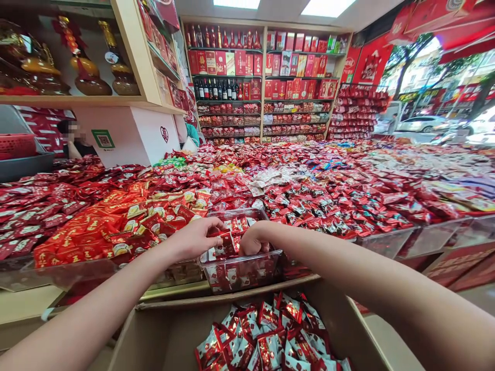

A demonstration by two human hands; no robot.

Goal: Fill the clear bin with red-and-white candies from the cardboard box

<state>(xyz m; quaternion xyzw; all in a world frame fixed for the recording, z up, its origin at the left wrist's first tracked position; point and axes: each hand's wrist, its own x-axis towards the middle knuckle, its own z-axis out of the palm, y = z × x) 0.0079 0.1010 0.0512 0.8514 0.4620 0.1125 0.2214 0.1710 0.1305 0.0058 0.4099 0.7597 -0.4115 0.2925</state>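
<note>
Our left hand [199, 238] and right hand [254, 238] crowd the clear bin [242, 272], contact obscured; we cannot tell either grip.

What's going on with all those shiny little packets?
Someone is reaching into a clear plastic bin of red-and-white packets. The left hand comes in over the bin's left side, and the right hand is curled down inside it; whether either one grips a packet is hard to see. Just in front, an open cardboard box holds a pile of similar packets.
</note>
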